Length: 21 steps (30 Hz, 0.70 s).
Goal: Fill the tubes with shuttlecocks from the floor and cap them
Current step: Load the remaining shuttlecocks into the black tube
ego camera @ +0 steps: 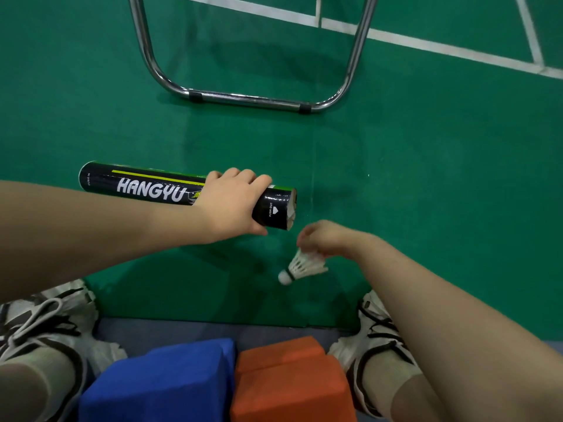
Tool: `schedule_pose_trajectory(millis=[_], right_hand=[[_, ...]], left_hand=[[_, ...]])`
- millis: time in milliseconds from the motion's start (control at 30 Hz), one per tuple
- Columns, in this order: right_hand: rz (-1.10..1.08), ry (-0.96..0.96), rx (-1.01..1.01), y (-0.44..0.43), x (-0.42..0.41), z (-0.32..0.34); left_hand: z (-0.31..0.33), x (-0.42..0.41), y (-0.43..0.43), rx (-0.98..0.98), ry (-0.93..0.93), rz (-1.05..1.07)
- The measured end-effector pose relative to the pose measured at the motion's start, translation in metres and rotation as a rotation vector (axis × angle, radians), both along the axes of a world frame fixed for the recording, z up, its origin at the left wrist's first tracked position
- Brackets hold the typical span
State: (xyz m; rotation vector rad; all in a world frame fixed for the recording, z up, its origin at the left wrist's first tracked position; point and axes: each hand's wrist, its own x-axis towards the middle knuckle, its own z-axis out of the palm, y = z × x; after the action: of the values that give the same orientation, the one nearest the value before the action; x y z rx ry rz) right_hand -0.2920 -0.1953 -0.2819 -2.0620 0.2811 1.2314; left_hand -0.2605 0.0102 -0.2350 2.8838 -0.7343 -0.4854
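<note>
Left hand (233, 202) grips tube (158, 187) near open end | right hand (326, 239), blurred, apparently pinches shuttlecock (301, 266) just below.

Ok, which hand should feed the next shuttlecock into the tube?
Right. The right hand pinches a shuttlecock by its feathers, close to the open end of the tube, while the left hand is busy gripping that tube.

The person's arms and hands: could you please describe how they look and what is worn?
The left forearm and right forearm are bare up to the picture's edge: no sleeves, gloves, watch or bands. The left hand and right hand show no rings or markings, though the right one is slightly blurred.
</note>
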Motion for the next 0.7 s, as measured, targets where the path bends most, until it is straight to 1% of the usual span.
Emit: schedule_pose_trajectory(millis=[100, 200, 333, 400, 500, 600, 700], right_hand=[[-0.157, -0.182, 0.047, -0.009, 0.031, 0.026], [-0.344, -0.311, 0.112, -0.019, 0.057, 0.058], [-0.478, -0.436, 0.128, -0.025, 0.073, 0.086], [-0.501, -0.478, 0.124, -0.020, 0.078, 0.090], [-0.506, -0.459, 0.219, -0.001, 0.075, 0.088], [-0.475, -0.384, 0.320, 0.018, 0.068, 0.086], [-0.510, -0.331, 0.393, 0.027, 0.068, 0.088]], left_hand=[[0.003, 0.007, -0.003, -0.003, -0.005, 0.020], [0.006, 0.013, -0.004, -0.008, -0.022, 0.053], [0.008, 0.020, -0.005, -0.015, -0.033, 0.094], [0.010, 0.024, -0.007, -0.022, -0.043, 0.112], [0.014, 0.029, -0.008, -0.038, -0.041, 0.145], [0.016, 0.031, -0.008, -0.041, -0.030, 0.158], [0.015, 0.029, -0.009, -0.030, -0.030, 0.152]])
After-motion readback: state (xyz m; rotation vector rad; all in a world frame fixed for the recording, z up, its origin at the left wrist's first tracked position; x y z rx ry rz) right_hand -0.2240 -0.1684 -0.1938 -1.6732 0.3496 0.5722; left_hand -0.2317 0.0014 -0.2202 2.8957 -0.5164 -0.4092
